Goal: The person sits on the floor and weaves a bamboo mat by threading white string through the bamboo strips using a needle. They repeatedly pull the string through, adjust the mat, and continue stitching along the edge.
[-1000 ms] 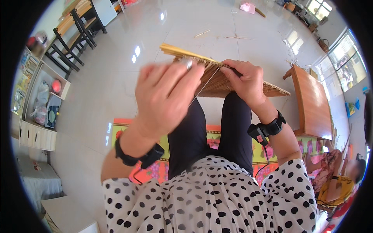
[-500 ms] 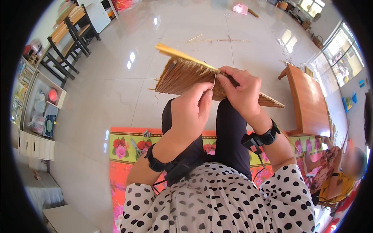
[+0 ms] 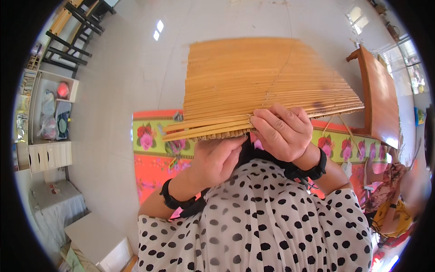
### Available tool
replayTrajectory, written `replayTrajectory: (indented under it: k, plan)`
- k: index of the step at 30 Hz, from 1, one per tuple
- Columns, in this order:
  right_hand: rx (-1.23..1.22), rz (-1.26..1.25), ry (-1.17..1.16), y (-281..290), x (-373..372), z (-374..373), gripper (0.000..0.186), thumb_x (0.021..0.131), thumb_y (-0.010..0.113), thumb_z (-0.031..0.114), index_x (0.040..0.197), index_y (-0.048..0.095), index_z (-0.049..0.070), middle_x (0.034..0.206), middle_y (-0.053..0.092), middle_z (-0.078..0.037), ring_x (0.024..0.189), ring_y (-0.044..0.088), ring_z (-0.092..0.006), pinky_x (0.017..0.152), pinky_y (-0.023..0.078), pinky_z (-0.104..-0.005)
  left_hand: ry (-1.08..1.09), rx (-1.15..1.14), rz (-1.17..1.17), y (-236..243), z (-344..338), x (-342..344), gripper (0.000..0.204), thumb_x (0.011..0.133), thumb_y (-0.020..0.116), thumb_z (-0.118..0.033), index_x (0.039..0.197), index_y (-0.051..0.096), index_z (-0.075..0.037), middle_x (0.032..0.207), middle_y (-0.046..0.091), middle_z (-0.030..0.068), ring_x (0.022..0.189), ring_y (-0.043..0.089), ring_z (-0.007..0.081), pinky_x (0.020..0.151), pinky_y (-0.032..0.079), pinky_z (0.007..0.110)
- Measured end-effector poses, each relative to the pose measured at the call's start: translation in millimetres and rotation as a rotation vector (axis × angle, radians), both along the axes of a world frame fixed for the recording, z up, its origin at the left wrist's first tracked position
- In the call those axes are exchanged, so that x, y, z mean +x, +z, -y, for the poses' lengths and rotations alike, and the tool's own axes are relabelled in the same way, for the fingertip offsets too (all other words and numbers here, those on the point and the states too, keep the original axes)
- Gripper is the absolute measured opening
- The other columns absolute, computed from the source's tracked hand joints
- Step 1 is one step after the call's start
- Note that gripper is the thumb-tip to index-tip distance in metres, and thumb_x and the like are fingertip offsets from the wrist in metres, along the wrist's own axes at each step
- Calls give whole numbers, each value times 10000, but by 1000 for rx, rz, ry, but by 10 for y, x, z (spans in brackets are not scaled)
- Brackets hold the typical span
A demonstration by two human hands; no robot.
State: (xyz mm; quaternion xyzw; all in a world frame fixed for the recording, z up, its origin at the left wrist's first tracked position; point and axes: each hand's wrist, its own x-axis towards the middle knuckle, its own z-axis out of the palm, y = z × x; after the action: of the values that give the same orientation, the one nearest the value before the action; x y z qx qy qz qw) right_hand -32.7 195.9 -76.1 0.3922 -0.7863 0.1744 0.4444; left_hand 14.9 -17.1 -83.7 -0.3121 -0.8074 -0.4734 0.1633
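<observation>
Mat [image 3: 253, 72] at upper centre: right hand [image 3: 287, 136] grips its edge, fingers [image 3: 271, 122] bent; left hand [image 3: 216, 161] curled below, hold unclear.

One head-worn fisheye view, facing down over the spotted blouse [image 3: 272, 213] to nearby fingers [image 3: 271, 128].

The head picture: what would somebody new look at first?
Probably the big golden panel of stalks, in the upper middle, with the right hand gripping its near edge and the left hand just below that edge. Next might come the black-dotted white top at the bottom, then the bright flowered mat showing on both sides of the hands.
</observation>
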Motion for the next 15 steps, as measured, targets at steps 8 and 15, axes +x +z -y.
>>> replayTrajectory:
  k: [8, 15]
  plan:
    - [63, 71, 46, -192, 163, -103, 215, 795, 715, 138, 1003, 759, 104, 994, 767, -27, 814, 690, -170, 678, 429, -264, -18, 33, 73, -416, 72, 184, 288, 835, 655, 107, 1096, 729, 10, 1105, 750, 161, 1019, 708, 323, 934, 539, 387]
    - [64, 129, 56, -235, 176, -154, 225, 797, 706, 164, 1012, 757, 118, 1010, 768, -17, 849, 689, -163, 701, 439, -262, 43, 6, 91, -601, 118, 253, 240, 840, 713, 55, 1069, 748, -9, 1088, 754, 143, 1004, 709, 308, 917, 541, 377]
